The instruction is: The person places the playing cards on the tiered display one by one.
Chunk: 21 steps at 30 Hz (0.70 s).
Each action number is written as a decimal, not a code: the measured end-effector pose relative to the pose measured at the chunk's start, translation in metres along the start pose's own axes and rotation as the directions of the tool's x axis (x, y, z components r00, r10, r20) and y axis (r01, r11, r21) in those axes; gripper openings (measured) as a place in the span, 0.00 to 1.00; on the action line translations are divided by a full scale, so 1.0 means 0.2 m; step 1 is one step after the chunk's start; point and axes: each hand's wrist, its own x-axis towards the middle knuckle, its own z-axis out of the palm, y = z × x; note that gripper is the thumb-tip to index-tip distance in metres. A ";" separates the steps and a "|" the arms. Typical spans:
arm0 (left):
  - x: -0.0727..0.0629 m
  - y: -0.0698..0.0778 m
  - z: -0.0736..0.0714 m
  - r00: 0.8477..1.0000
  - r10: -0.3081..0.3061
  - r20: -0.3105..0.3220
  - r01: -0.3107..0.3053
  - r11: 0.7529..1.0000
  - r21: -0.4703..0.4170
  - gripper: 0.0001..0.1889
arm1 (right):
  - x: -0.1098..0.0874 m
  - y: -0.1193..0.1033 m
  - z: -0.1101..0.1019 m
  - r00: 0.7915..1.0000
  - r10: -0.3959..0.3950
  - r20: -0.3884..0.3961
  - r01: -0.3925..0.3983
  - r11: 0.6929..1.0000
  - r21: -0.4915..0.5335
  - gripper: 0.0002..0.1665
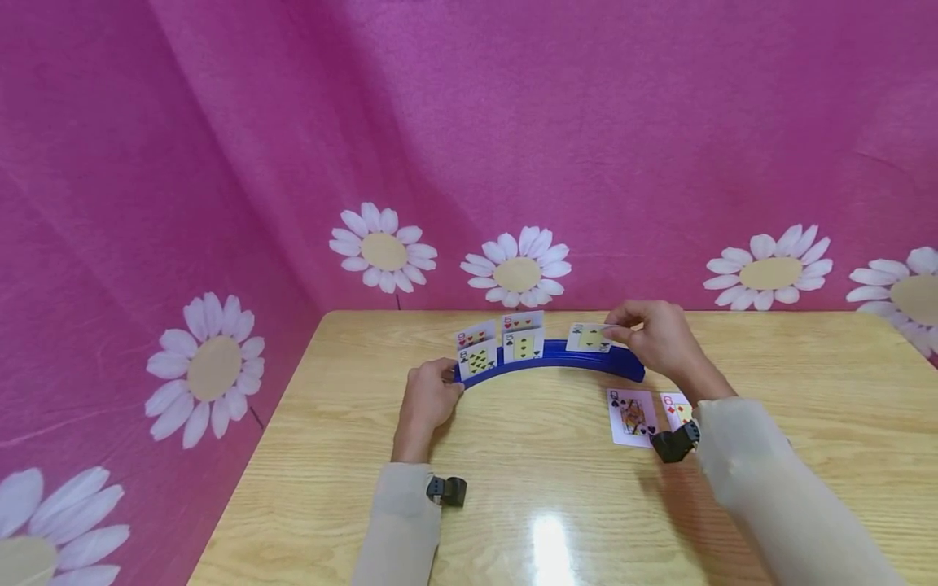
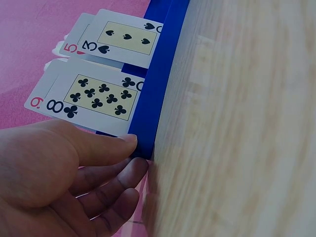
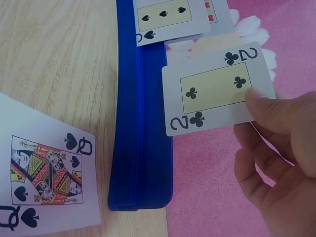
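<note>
A curved blue card holder [image 1: 564, 359] stands on the table. My left hand [image 1: 431, 397] grips its left end, the thumb on the front face. Near that hand, the eight of clubs [image 2: 101, 96] stands in front of a red nine [image 1: 476, 332]. Beside them the three of spades [image 2: 126, 38] stands before the five of hearts [image 1: 522, 320]. My right hand [image 1: 659, 338] pinches the two of clubs [image 3: 215, 91] by its top edge, over the holder's right half. Whether that card's lower edge sits in a groove, I cannot tell.
On the wooden table [image 1: 528, 456], the queen of spades [image 1: 632, 417] lies face up in front of the holder's right end. A six of diamonds [image 1: 674, 409] lies to its right, partly hidden by the right wrist. A pink flowered cloth [image 1: 586, 122] hangs behind the table.
</note>
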 end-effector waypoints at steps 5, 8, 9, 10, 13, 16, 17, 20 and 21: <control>0.00 0.00 0.00 1.000 -0.002 0.004 0.002 1.000 0.002 0.18 | 0.02 0.00 0.02 1.000 0.020 0.014 -0.020 1.000 0.001 0.02; 0.00 -0.01 0.00 1.000 -0.016 0.005 0.016 1.000 -0.001 0.18 | 0.03 0.01 0.03 0.999 0.042 0.031 -0.042 0.999 0.006 0.03; 0.00 -0.01 0.00 1.000 -0.020 0.007 0.020 1.000 -0.003 0.19 | 0.03 0.01 0.04 0.998 0.048 0.034 -0.048 0.999 0.009 0.03; 0.00 -0.01 0.00 1.000 -0.021 0.007 0.021 1.000 -0.002 0.19 | 0.04 0.01 0.04 0.998 0.045 0.032 -0.045 0.999 0.008 0.03; -0.01 -0.01 0.00 1.000 -0.012 0.004 0.012 1.000 -0.001 0.19 | 0.05 0.01 0.04 0.999 0.025 0.022 -0.025 1.000 0.014 0.04; -0.01 -0.01 0.01 1.000 -0.003 -0.002 0.003 1.000 0.003 0.18 | 0.06 0.01 0.04 1.000 0.008 0.012 -0.008 1.000 0.019 0.04; 0.00 -0.01 0.01 1.000 -0.003 -0.003 0.003 1.000 0.003 0.18 | 0.07 0.01 0.04 1.000 0.011 0.012 -0.011 1.000 0.022 0.04; 0.00 -0.01 0.01 1.000 -0.002 -0.006 0.002 1.000 0.004 0.18 | 0.08 0.00 0.03 1.000 0.025 0.016 -0.025 0.999 0.024 0.04; 0.00 0.00 0.01 1.000 -0.001 -0.007 0.002 1.000 0.003 0.18 | 0.09 0.00 0.03 0.999 0.031 0.019 -0.032 0.999 0.026 0.04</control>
